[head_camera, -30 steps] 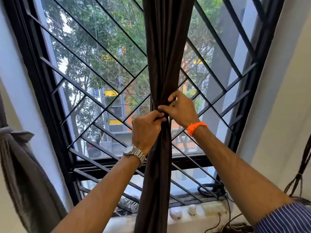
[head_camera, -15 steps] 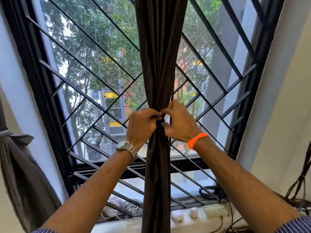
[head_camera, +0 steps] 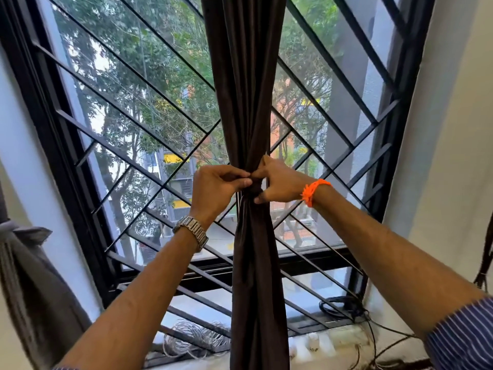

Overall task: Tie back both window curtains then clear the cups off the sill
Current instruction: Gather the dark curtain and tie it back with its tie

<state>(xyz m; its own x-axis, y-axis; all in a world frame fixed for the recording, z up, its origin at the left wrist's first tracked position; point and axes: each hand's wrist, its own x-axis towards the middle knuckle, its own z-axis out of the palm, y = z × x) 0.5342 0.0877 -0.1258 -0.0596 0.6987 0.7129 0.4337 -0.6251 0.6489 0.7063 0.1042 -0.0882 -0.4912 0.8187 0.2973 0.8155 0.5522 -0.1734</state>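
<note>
Curtain [head_camera: 246, 102] in grip of left hand [head_camera: 217, 188], right hand [head_camera: 282, 184]

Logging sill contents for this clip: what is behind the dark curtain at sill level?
Beside the dark curtain, a pale wire coil shows left and small blurred white items right, on the sill. Anything directly behind the fabric is covered.

A black-framed window [head_camera: 88, 84] stands ahead of me, daylight coming through its grille [head_camera: 333, 64] of slanted black bars. Outside I see green trees [head_camera: 165, 62] and a building [head_camera: 170, 158] with yellow patches; pale walls [head_camera: 453, 129] flank the window on both sides.
</note>
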